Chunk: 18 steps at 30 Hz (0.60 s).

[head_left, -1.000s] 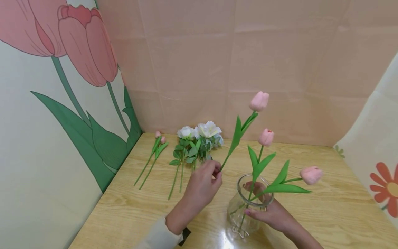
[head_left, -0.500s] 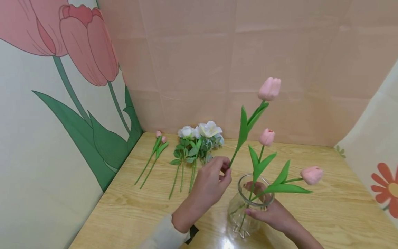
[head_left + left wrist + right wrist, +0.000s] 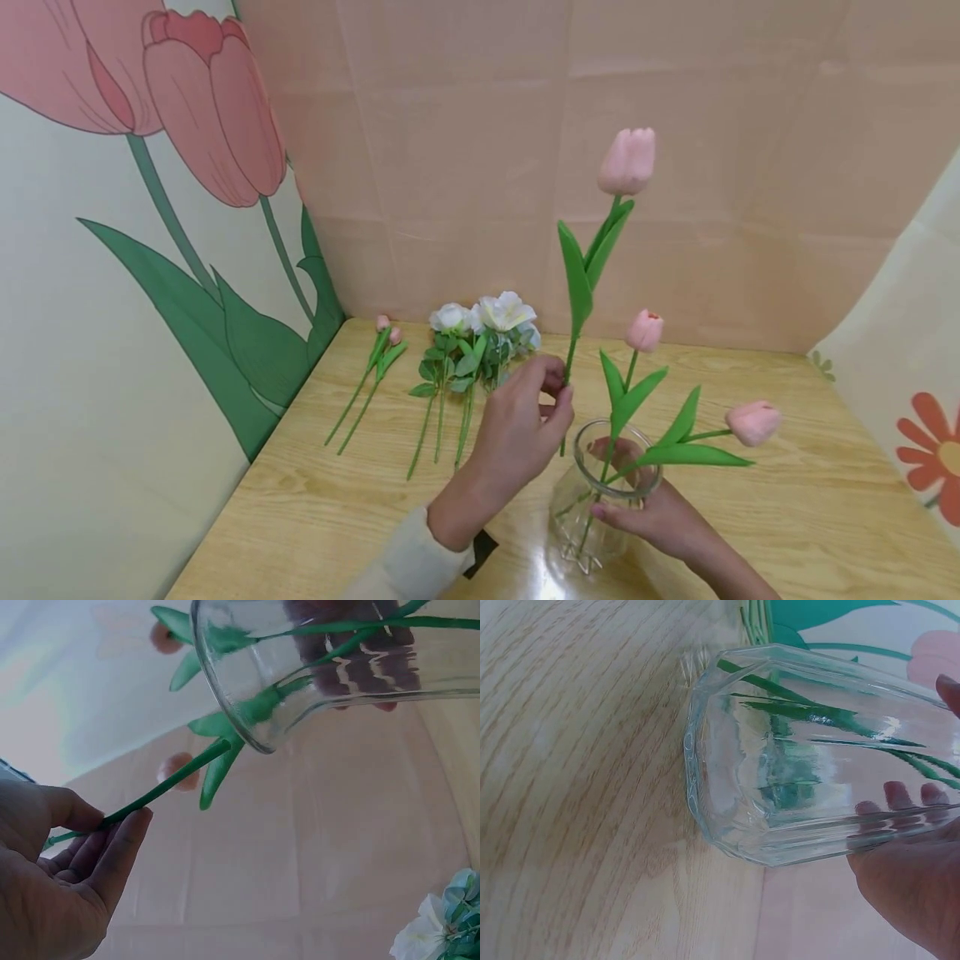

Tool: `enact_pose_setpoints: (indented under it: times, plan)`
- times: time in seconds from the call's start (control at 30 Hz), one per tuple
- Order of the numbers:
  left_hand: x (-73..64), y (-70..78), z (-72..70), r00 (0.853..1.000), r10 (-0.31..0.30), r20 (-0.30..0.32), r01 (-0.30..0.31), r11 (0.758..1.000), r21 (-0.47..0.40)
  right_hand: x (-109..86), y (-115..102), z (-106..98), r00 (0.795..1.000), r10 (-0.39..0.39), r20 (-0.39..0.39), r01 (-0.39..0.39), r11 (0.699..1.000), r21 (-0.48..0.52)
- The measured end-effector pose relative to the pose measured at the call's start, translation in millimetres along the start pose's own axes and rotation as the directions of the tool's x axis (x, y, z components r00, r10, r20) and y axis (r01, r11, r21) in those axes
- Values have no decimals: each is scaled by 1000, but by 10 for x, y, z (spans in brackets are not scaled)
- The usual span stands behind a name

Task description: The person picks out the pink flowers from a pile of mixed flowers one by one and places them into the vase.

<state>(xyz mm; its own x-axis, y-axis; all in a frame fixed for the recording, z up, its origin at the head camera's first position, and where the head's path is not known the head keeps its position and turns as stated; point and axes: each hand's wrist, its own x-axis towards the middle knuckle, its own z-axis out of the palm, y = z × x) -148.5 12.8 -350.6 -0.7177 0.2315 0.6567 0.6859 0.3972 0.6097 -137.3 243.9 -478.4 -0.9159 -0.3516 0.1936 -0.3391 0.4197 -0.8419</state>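
Observation:
My left hand [image 3: 521,425] pinches the green stem of a pink tulip [image 3: 627,162] between thumb and fingers. The bloom points up, and the stem's lower end hangs just left of the vase rim. In the left wrist view that stem [image 3: 169,782] ends close by the glass mouth. My right hand [image 3: 660,508] is wrapped round the neck of a clear glass vase [image 3: 577,508] standing on the table. Two more pink tulips lean in it, one nearly upright [image 3: 643,331], the other tilted far right [image 3: 752,422]. Through the glass, their stems [image 3: 802,712] show in the right wrist view.
Two small pink tulips [image 3: 381,358] lie on the wooden table [image 3: 300,517] at the back left. Beside them lie white flowers [image 3: 504,312] with leafy stems. A pinkish-brown sheet [image 3: 450,167] hangs behind, with printed panels [image 3: 112,292] at both sides.
My left hand has moved right and slightly up toward the vase, turning the tulip more upright, so its lower stem end now shows. My right hand and the vase have stayed put.

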Motion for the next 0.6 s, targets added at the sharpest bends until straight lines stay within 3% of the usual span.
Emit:
enact_pose_setpoints:
  times: [0.23,0.6]
  plan:
    - [35,14,46,1000,15,-19,-15,1000,-17,8,-1,-6,1000,5,-2,-5,1000,-20]
    - [49,39,118,999,45,5,-45,999,-2,-1,0,-3,1000,10,3,-10,1000,3]
